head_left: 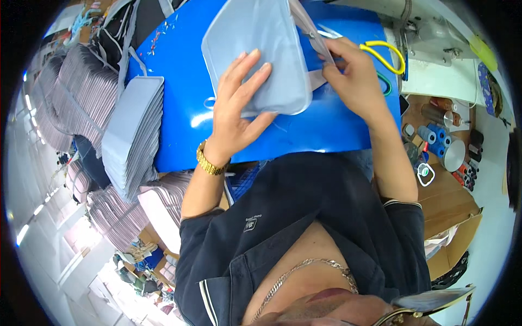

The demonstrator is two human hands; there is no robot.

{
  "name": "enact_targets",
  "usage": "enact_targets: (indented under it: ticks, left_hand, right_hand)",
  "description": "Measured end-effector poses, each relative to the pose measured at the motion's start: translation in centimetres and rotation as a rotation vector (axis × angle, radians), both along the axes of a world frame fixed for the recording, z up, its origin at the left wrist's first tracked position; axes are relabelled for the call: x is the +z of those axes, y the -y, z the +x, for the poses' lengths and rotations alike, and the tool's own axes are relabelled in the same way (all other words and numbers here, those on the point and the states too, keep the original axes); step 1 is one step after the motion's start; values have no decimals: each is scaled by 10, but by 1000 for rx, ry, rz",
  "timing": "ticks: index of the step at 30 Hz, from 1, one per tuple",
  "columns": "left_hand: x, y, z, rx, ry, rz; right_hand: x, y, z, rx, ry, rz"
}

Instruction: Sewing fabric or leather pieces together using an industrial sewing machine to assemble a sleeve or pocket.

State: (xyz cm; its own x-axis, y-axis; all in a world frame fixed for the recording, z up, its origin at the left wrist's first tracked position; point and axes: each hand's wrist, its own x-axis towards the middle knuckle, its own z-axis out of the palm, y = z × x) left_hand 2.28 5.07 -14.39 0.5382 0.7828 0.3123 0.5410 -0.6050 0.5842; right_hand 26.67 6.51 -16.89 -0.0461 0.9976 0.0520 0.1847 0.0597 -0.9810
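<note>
A light grey, smooth fabric panel (261,38) with rounded corners lies over the blue tabletop (182,103). My left hand (236,100) rests flat on its lower left part, fingers stretched out, a gold-coloured watch band at the wrist. To the right of the panel, my right hand (353,79) pinches a thin greyish strip (308,24) that runs down along the panel's right edge. The fingertips partly hide where the strip is gripped. Just beyond this hand are a yellow handle loop (399,62) and a green handle loop (385,84), apparently of scissors.
At the left, a stack of grey panels (130,136) leans by the table's edge, with larger tied stacks (81,92) behind. Sewing-machine parts (435,38) stand at the upper right. Blue thread spools (435,138) and an open cardboard box (448,217) are at the right.
</note>
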Motion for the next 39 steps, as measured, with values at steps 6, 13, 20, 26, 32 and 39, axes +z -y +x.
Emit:
enact_targets:
  ticks: [6, 13, 20, 26, 32, 39]
  left_hand:
    - [-11, -3, 6, -86, -39, 87]
    - [-4, 3, 19, -8, 41, 67]
    - [14, 5, 35, -95, 10, 422]
    - [55, -10, 14, -260, -164, 431]
    - [86, -32, 18, -393, -335, 376]
    - [91, -61, 21, -372, -375, 347]
  right_hand:
    - [29, 21, 18, 235, -485, -196]
    - [38, 23, 0, 296, -485, -140]
    - [41, 32, -12, 256, -254, -61]
    - [41, 51, 1, 214, -228, -175]
    - [42, 41, -2, 207, -241, -149]
    - [38, 11, -6, 152, -198, -177]
